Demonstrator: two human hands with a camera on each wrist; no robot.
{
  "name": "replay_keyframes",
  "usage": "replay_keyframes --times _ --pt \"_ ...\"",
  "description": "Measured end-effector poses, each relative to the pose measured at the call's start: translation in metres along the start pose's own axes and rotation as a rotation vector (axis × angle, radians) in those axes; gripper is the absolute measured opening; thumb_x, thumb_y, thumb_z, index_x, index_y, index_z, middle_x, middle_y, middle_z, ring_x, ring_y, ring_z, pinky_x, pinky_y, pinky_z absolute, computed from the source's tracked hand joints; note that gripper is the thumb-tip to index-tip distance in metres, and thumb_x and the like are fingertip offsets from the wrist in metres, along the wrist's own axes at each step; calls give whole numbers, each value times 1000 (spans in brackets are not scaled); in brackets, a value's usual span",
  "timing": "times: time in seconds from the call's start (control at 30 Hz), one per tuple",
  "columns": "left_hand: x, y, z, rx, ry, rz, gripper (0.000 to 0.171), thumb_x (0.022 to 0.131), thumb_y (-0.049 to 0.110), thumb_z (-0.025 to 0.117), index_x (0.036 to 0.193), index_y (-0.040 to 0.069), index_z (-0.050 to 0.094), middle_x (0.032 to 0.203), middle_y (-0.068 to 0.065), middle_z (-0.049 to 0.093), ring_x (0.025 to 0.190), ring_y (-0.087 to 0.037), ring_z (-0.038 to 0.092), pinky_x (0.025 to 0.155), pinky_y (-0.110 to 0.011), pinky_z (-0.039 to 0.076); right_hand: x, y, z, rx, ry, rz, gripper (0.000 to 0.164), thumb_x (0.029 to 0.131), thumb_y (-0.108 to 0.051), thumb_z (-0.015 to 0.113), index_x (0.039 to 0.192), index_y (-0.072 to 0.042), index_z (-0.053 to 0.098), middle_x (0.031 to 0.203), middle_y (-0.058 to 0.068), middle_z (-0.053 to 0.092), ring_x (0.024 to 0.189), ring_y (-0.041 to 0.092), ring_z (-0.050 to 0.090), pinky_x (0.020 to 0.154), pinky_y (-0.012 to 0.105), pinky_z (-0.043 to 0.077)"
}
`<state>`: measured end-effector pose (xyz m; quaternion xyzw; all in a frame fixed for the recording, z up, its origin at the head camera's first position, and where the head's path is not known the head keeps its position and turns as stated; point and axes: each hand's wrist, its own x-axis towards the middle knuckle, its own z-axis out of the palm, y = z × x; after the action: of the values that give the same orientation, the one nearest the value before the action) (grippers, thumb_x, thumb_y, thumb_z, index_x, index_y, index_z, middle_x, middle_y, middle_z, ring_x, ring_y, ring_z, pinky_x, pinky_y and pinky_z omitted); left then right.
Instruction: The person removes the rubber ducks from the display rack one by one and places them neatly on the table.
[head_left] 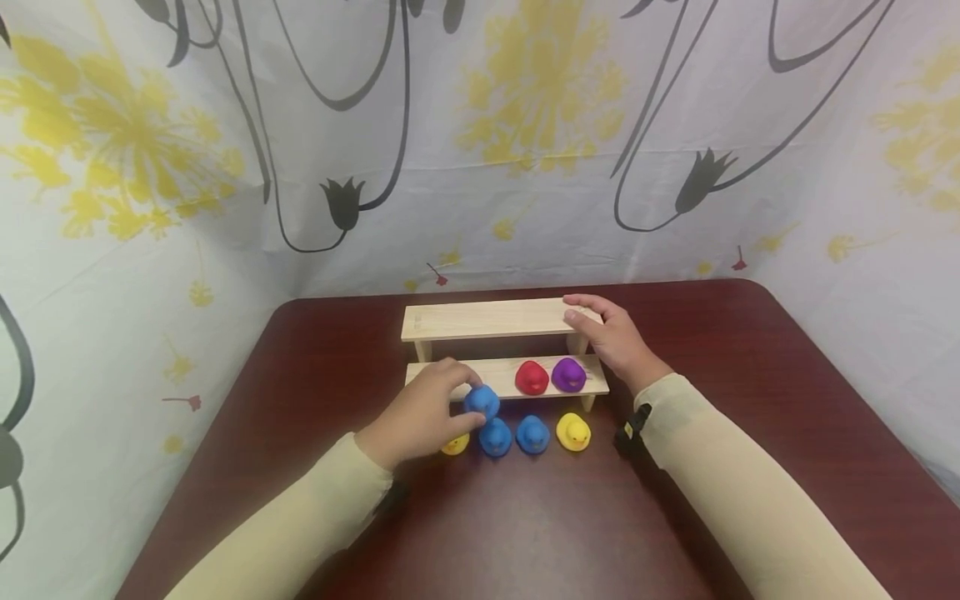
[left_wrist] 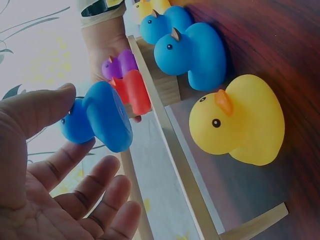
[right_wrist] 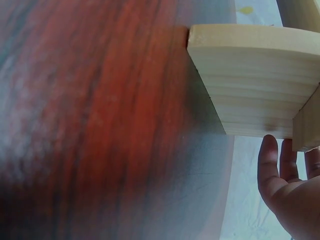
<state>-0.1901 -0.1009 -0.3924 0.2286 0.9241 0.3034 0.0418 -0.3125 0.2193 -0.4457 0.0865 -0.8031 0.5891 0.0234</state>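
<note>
Between thumb and index finger, my left hand (head_left: 423, 412) pinches a blue rubber duck (left_wrist: 102, 117), its other fingers loosely bent. The duck is tilted, in front of the lower step of a two-tier wooden shelf (head_left: 487, 321). My right hand (head_left: 611, 337) holds the right end of the upper step, thumb over the top; some of its fingers (right_wrist: 268, 162) show beside the wood in the right wrist view. On the lower step sit a red duck (head_left: 532, 378) and, right of it, a purple duck (head_left: 569, 376).
Before the shelf stands a row of ducks: a yellow duck (left_wrist: 237, 122) partly hidden by my left hand in the head view, two blue ducks (head_left: 533, 435), and another yellow duck (head_left: 573, 432). The dark red table (head_left: 525, 533) meets patterned cloth (head_left: 450, 208) behind.
</note>
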Motion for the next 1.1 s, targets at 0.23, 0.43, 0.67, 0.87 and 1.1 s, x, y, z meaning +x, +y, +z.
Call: replay_keyframes --times 0.23,0.43,0.67,0.87,1.1 --pt "-6 -3 2 7 -5 57 29 88 23 86 111 14 71 116 0 64 114 -22 60 99 -42 54 0 1 -1 1 -3 4 52 102 -40 70 145 -12 62 157 12 51 144 34 47 123 57 34" --pt "-9 -8 6 30 -14 109 26 88 23 86 108 15 71 112 1 64 109 -19 59 100 -42 52 0 2 -1 -4 7 3 52 102 -40 70 144 -12 62 156 12 52 143 35 48 122 57 34" --pt "-12 -13 9 61 -31 155 25 86 25 86 103 18 70 112 1 64 109 -17 59 101 -43 51 0 1 -1 -7 1 1 53 102 -41 69 145 -11 61 158 12 51 145 35 47 123 57 33" --pt "-15 -16 11 56 -73 136 27 86 28 87 104 20 69 114 3 62 110 -21 60 99 -41 52 0 1 -1 -8 -4 6 53 103 -41 69 146 -11 61 158 12 50 145 35 46 123 57 33" --pt "-17 -18 14 79 -91 143 26 85 29 88 100 22 68 115 3 62 109 -20 59 96 -40 52 -1 -1 0 -14 0 11 52 103 -41 68 145 -12 62 158 12 50 144 36 47 123 58 33"
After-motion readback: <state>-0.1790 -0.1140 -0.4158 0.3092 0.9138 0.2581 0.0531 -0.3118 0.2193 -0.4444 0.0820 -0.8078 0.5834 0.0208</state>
